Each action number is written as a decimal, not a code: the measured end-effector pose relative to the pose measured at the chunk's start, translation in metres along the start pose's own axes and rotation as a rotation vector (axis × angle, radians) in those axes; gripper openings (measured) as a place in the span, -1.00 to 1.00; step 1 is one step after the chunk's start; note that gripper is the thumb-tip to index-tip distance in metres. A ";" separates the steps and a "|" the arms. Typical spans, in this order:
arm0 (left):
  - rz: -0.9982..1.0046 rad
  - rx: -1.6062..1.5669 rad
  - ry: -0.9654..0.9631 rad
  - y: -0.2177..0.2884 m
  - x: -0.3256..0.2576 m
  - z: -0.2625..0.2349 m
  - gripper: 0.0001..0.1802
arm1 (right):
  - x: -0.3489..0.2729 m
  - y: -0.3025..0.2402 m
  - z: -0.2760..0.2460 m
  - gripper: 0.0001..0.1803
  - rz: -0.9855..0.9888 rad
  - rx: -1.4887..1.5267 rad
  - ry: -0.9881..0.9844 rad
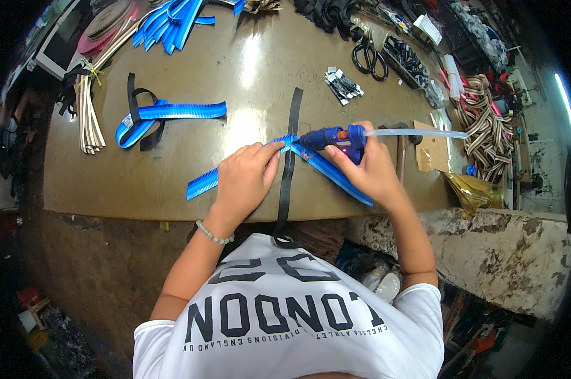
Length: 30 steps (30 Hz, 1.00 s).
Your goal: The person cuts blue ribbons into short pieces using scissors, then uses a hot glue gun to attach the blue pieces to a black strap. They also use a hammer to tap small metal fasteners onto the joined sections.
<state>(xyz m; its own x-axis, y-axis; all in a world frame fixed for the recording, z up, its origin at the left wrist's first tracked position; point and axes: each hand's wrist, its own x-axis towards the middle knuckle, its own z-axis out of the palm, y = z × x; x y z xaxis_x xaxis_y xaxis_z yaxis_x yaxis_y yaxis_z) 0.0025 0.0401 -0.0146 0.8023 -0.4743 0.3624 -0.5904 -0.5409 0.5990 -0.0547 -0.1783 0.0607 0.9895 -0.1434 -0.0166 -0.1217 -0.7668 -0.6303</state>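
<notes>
A blue pleated ribbon [336,172] bends at the middle of the table, its two ends slanting toward me. My left hand [247,174] pinches the ribbon near the bend, fingertips close to the nozzle. In my right hand [370,167] is a blue glue gun [326,138], pointing left with its tip at the bend. A long translucent glue stick [418,132] sticks out of its back. Beneath the ribbon, a narrow black strap [295,110] runs toward me and hangs over the table edge. Whether glue is coming out is hidden.
Another blue ribbon with a black strap [183,110] lies to the left. Blue strips [172,25] are heaped at the back. Black scissors [370,60] and small black-and-white pieces [343,85] lie far right. A hammer [403,155] and striped cords [487,126] are at right.
</notes>
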 end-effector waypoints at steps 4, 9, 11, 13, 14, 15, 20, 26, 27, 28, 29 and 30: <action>0.009 -0.035 0.015 0.000 0.000 0.000 -0.81 | -0.018 -0.002 0.003 -0.50 -0.014 0.035 -0.022; -0.005 -0.017 -0.013 -0.002 -0.004 0.004 -0.79 | -0.037 0.006 -0.001 -0.50 -0.022 0.164 -0.166; -0.008 -0.025 -0.013 -0.003 -0.005 0.003 -0.78 | -0.044 0.024 -0.010 -0.47 0.069 0.300 -0.116; 0.016 -0.028 0.002 -0.001 -0.005 0.002 -0.73 | -0.050 0.054 -0.023 -0.48 0.089 0.427 0.216; 0.004 -0.048 0.008 -0.001 -0.006 0.000 -0.73 | -0.050 0.074 -0.031 -0.52 0.176 0.480 0.428; 0.015 -0.113 0.087 0.001 -0.005 0.000 -0.74 | -0.044 0.096 -0.042 -0.53 0.202 0.226 0.632; -0.116 -0.557 0.212 0.003 0.004 -0.007 -0.79 | -0.062 0.150 -0.069 -0.44 0.666 -0.251 0.781; -0.388 -1.141 0.011 0.018 -0.006 -0.019 -0.62 | -0.105 0.034 -0.040 -0.56 0.567 -0.027 0.552; -0.337 -1.153 -0.047 0.027 -0.009 -0.017 -0.56 | -0.100 0.009 -0.017 -0.69 0.234 0.152 0.549; -0.297 -1.144 -0.123 0.036 -0.013 -0.017 -0.52 | -0.097 -0.013 0.005 -0.77 0.195 0.359 0.343; -0.271 -1.136 -0.200 0.043 -0.016 -0.015 -0.51 | -0.087 -0.028 0.026 -0.74 0.063 0.378 0.273; -0.231 -1.166 -0.274 0.050 -0.020 -0.015 -0.50 | -0.079 -0.039 0.045 -0.68 -0.158 0.398 0.190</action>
<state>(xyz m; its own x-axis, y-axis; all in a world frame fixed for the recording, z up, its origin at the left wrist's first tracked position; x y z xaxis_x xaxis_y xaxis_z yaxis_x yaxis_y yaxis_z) -0.0411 0.0332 0.0188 0.7496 -0.6565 0.0845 0.1093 0.2487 0.9624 -0.1244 -0.1092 0.0521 0.9573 -0.1843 0.2227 0.1055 -0.4945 -0.8628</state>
